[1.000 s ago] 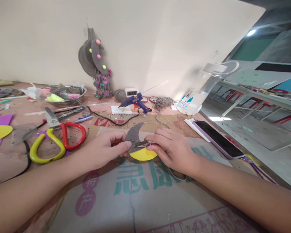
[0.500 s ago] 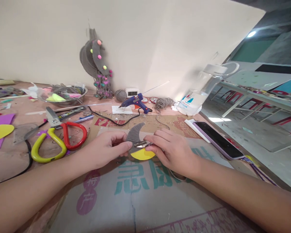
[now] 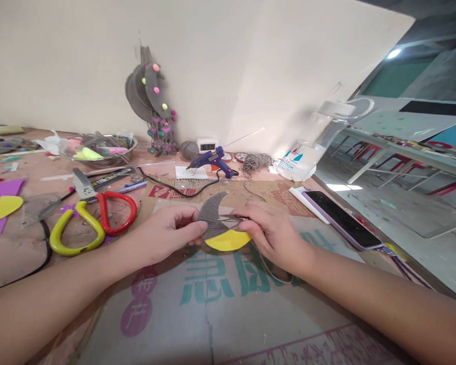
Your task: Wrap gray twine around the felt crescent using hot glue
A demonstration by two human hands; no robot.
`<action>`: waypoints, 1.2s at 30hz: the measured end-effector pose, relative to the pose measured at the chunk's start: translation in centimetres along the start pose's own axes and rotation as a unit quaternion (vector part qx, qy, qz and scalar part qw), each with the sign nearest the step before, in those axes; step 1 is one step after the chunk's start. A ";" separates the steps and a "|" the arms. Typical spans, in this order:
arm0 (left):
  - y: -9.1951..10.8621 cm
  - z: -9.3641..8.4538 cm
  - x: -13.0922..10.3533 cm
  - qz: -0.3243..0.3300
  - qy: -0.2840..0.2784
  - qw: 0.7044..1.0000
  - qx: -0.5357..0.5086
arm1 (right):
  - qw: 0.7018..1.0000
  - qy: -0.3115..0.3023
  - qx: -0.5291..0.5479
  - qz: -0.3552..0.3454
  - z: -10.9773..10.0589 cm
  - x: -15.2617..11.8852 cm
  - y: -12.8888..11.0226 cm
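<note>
A crescent-shaped piece point(image 3: 210, 210) stands tilted above the cardboard, its upper part covered in rows of grey yarn and its lower part bare yellow point(image 3: 228, 241). My left hand point(image 3: 178, 225) pinches its left edge between thumb and fingers. Closed at the right side of the crescent, my right hand point(image 3: 271, 230) grips a small pointed metal tool with two prongs point(image 3: 230, 219), whose exact kind I cannot make out. The prongs point left toward the yarn-covered part. A loose strand of grey yarn point(image 3: 268, 268) hangs below my right hand.
Scissors point(image 3: 84, 218) with red and yellow handles lie left. Behind are a blue glue gun point(image 3: 211, 161), a yarn bundle point(image 3: 257, 161), a bowl of craft bits point(image 3: 102, 157) and a hanging ornament point(image 3: 152, 101). A phone point(image 3: 340, 218) and a clear jug point(image 3: 307, 144) stand right.
My right hand has shifted slightly right, away from the crescent. The metal tool's prongs now show apart, and more of the yellow part is uncovered. My left hand keeps its place.
</note>
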State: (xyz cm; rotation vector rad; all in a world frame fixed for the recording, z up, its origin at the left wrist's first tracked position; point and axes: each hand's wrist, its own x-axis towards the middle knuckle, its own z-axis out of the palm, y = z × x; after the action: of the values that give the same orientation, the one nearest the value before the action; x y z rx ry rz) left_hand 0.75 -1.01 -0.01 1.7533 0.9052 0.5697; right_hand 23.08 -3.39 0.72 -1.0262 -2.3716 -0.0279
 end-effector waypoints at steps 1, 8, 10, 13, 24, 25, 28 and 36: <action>0.0 0.0 0.0 0.002 0.001 1.000 -0.001 | 1.000 0.003 0.011 0.009 -0.1 0.0 -0.1; 0.1 -0.1 0.0 0.014 0.006 1.000 -0.007 | 0.994 -0.056 0.075 0.059 0.1 0.0 -0.1; 0.2 -0.1 0.0 0.018 0.002 1.000 -0.015 | 0.990 -0.070 0.104 0.065 0.3 0.0 0.0; 0.3 0.0 0.0 0.022 0.004 0.999 -0.024 | 0.985 -0.077 0.134 0.071 0.6 0.0 -0.1; -0.1 0.0 -0.1 0.033 0.034 0.996 0.082 | 0.982 -0.096 0.156 0.041 0.8 0.0 -0.4; -0.1 0.0 -0.1 0.037 0.034 0.995 0.084 | 0.982 -0.096 0.157 0.041 0.8 0.0 -0.4; 0.2 -0.1 -0.1 0.041 0.032 0.995 0.084 | 0.981 -0.095 0.162 0.052 0.7 0.0 -0.4; 0.4 -0.2 -0.2 0.023 0.030 0.996 0.084 | 0.979 -0.092 0.159 0.088 0.4 0.2 -0.5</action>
State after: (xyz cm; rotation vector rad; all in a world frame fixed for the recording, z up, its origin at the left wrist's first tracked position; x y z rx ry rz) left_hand 0.65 -1.12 0.44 1.9211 0.9805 0.5939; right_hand 22.43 -3.55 0.57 -1.1138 -2.3337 0.5148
